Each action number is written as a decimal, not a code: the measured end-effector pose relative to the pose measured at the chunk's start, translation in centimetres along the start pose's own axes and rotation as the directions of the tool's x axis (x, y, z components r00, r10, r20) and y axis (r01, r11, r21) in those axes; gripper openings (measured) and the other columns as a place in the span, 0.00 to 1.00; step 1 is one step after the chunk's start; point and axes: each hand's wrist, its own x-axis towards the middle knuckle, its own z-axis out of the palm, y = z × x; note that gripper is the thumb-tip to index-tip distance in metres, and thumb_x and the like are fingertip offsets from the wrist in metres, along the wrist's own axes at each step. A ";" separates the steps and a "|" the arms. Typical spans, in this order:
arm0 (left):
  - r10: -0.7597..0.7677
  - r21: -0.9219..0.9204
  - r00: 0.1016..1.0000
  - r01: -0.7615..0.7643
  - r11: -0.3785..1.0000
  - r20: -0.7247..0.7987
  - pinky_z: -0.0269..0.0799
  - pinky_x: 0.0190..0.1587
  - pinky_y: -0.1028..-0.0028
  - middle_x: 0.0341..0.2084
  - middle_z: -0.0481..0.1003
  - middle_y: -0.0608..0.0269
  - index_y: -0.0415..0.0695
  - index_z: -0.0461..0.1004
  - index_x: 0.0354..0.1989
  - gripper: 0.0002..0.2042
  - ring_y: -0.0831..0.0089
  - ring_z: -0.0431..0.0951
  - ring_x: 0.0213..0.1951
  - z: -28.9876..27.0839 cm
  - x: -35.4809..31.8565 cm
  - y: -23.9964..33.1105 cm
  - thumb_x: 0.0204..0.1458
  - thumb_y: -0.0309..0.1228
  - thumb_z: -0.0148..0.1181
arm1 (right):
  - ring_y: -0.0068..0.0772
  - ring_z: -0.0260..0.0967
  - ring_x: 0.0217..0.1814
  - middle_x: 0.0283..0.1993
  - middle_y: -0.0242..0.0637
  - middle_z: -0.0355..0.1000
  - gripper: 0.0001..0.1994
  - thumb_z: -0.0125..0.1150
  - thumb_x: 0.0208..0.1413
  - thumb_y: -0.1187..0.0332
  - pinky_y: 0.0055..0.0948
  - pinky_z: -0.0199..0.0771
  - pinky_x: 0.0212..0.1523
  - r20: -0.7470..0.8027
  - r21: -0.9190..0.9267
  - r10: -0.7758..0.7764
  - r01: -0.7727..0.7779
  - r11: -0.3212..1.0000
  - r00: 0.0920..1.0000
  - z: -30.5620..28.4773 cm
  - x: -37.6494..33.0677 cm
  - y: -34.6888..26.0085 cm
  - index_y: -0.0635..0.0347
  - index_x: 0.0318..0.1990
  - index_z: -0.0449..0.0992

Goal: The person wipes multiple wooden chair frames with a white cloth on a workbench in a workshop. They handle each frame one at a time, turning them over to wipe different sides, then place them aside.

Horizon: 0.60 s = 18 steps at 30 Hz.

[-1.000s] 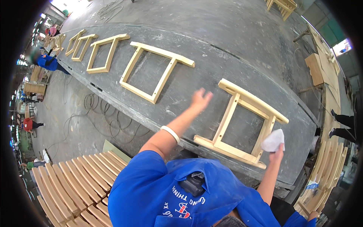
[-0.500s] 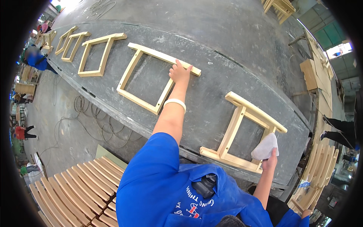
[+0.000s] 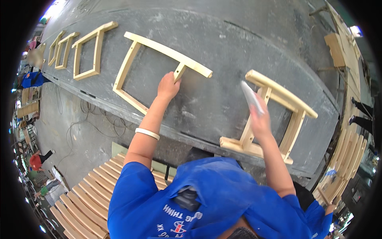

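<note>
My left hand (image 3: 169,85) is closed around the short side rail of a pale wooden frame (image 3: 169,53), which lies on a long grey table (image 3: 191,107). My forearm hides part of that frame's near rail. My right hand (image 3: 260,121), slightly blurred, grips a folded white sheet (image 3: 250,96); whether it is cloth or sandpaper I cannot tell. The sheet is beside the left side piece of a second wooden frame (image 3: 292,101), at the table's right end. From this view I cannot tell whether they touch.
More wooden frames (image 3: 96,51) stretch along the table to the far left. Curved wooden slats (image 3: 85,195) are stacked at lower left, and other wooden parts (image 3: 344,159) at the right. Cables (image 3: 95,119) lie on the floor. A person in blue (image 3: 32,79) is at the table's far end.
My left hand has slid from the frame's top rail down onto its side rail. My right hand has carried the white sheet leftward and away from me, from the second frame's right side to its left.
</note>
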 end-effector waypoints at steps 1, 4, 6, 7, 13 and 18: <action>0.037 0.014 0.999 -0.037 0.999 -0.023 0.69 0.39 0.55 0.33 0.72 0.47 0.39 0.68 0.33 0.11 0.47 0.72 0.39 0.5 -0.6 0.0 0.48 0.34 0.58 | 0.46 0.56 0.64 0.60 0.46 0.61 0.21 0.49 0.57 0.72 0.37 0.54 0.64 0.002 -0.200 -0.138 0.136 0.970 0.990 2.7 1.5 0.0 0.62 0.60 0.62; 0.049 0.038 0.996 -0.046 0.998 -0.073 0.69 0.39 0.55 0.32 0.73 0.47 0.39 0.68 0.33 0.12 0.46 0.72 0.38 1.6 -1.2 -0.1 0.48 0.35 0.58 | 0.47 0.48 0.69 0.65 0.34 0.57 0.28 0.53 0.48 0.72 0.52 0.48 0.64 0.085 -0.573 -0.189 0.203 0.794 0.978 9.4 4.9 1.5 0.56 0.61 0.63; -0.048 0.037 0.999 0.048 0.998 -0.001 0.69 0.38 0.54 0.31 0.75 0.46 0.40 0.68 0.34 0.13 0.45 0.73 0.37 1.9 -1.1 -0.1 0.48 0.36 0.58 | 0.47 0.45 0.71 0.67 0.30 0.55 0.28 0.53 0.48 0.70 0.57 0.45 0.64 0.070 -0.559 -0.328 0.309 0.769 0.942 12.8 6.1 3.1 0.54 0.61 0.63; -0.079 0.035 0.997 0.078 0.996 0.008 0.69 0.38 0.54 0.30 0.75 0.46 0.40 0.68 0.35 0.13 0.45 0.74 0.37 2.0 -1.0 -0.1 0.48 0.36 0.59 | 0.47 0.43 0.72 0.67 0.29 0.54 0.28 0.54 0.48 0.70 0.59 0.44 0.64 0.055 -0.553 -0.427 0.384 0.740 0.903 14.0 6.4 3.8 0.53 0.61 0.63; -0.098 -0.005 0.993 0.098 0.995 0.065 0.69 0.39 0.57 0.31 0.75 0.44 0.40 0.70 0.40 0.15 0.45 0.74 0.38 1.6 -0.7 0.1 0.49 0.36 0.59 | 0.46 0.44 0.72 0.68 0.24 0.55 0.29 0.57 0.49 0.67 0.58 0.42 0.64 0.189 -0.638 -0.331 0.372 0.674 0.924 17.4 8.1 4.6 0.48 0.62 0.63; -0.083 0.007 0.995 0.083 0.997 0.048 0.69 0.37 0.57 0.30 0.76 0.44 0.41 0.70 0.39 0.14 0.45 0.74 0.37 1.7 -0.7 0.1 0.49 0.37 0.58 | 0.47 0.43 0.72 0.68 0.23 0.55 0.26 0.55 0.50 0.65 0.59 0.38 0.64 0.098 -0.442 -0.441 0.436 0.784 0.892 17.9 8.6 3.1 0.46 0.60 0.67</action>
